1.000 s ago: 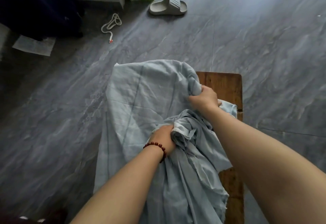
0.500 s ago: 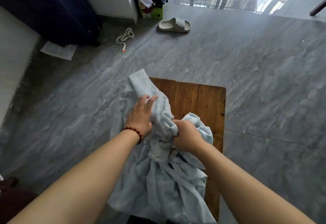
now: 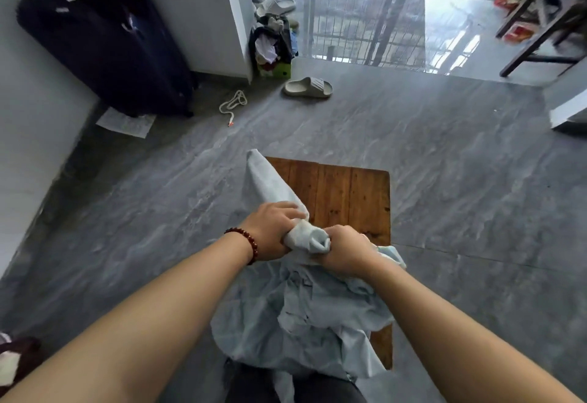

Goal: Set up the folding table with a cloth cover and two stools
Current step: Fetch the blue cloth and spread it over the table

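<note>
Left hand (image 3: 270, 231): closing round a twisted roll of cloth (image 3: 305, 307), gripping it from the left with knuckles up, hovering over the middle of the tabletop (image 3: 349, 193).
Right hand (image 3: 346, 253): gripping the same roll from the right, sitting just beside the left hand; the bunched end of the roll is poking out between the two hands.
Bracelet (image 3: 246, 240): red-brown beads, sitting on the left wrist.
Cloth: pale blue and crumpled. One narrow tail is running from the hands to the tabletop's far-left corner. The bulk is lying heaped on the near half and spilling over the near edge and the near-left corner.
Tabletop: brown wooden planks, showing bare along the far edge and down the right edge, with a thin strip showing at the near-right corner.
Floor (image 3: 460, 180): grey marbled tile, carrying the table.
Beyond the far edge: a grey slipper (image 3: 308, 87) is lying on the floor, with a white cord (image 3: 233, 105) coiling to its left.
Beyond the far-left corner: a dark suitcase (image 3: 104, 40) is leaning at the wall, a sheet of paper (image 3: 127, 123) is lying at its foot, and a pile of clothes (image 3: 273, 44) is sitting by the wall corner.
</note>
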Motion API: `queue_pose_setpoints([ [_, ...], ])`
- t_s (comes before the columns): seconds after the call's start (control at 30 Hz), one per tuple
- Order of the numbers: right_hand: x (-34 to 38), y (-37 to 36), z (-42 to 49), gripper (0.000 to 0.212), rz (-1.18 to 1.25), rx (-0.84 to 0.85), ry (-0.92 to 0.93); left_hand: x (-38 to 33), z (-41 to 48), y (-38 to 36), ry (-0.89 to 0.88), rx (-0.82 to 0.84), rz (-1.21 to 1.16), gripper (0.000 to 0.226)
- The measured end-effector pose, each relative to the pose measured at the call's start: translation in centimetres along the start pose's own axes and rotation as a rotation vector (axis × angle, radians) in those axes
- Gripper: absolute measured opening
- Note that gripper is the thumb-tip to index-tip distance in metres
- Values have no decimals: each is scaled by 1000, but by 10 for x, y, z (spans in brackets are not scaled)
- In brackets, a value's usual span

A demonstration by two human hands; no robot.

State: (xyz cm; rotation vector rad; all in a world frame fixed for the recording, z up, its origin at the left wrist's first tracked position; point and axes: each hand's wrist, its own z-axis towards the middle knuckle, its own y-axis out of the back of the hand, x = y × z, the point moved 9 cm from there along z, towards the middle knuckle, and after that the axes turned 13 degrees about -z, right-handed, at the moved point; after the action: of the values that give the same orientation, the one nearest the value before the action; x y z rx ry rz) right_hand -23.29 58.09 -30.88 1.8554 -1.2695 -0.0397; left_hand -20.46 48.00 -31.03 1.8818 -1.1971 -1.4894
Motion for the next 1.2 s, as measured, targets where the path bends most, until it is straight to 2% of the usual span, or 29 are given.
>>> queue_pose_setpoints([
  [0.2,38,11,-45,3,87,-247,33,-19,-54,13,36,51,-97,42],
  [0.27,47,7,-61,5,196,-270,13,-24,-75,18,68,38,-128,44],
  [0.37,59,3,-90,16,321,-299,-41,-22,-109,15,151,118,-202,55],
  [0.47,76,10,-121,20,423,-416,-33,-29,-138,6,104,244,-85,33],
  [0.53,84,14,-140,24,448,-508,-44,-33,-155,-1,80,321,2,32],
  [0.6,86,18,-159,17,441,-614,-85,-29,-169,-1,70,327,96,37],
  [0.7,79,19,-185,18,563,-740,-149,-14,-181,10,69,181,140,32],
  [0.77,71,16,-200,21,602,-763,-203,-11,-190,16,84,86,60,27],
  [0.87,59,12,-216,9,592,-734,-270,-15,-203,26,158,-32,-250,29],
  [0.93,48,9,-227,9,569,-712,-313,-22,-209,35,157,-121,-355,31],
  [1.03,36,1,-249,22,581,-703,-325,-36,-218,44,138,-227,-410,24],
  [1.2,38,-23,-283,20,503,-605,-218,-99,-225,35,91,-329,-422,29],
])
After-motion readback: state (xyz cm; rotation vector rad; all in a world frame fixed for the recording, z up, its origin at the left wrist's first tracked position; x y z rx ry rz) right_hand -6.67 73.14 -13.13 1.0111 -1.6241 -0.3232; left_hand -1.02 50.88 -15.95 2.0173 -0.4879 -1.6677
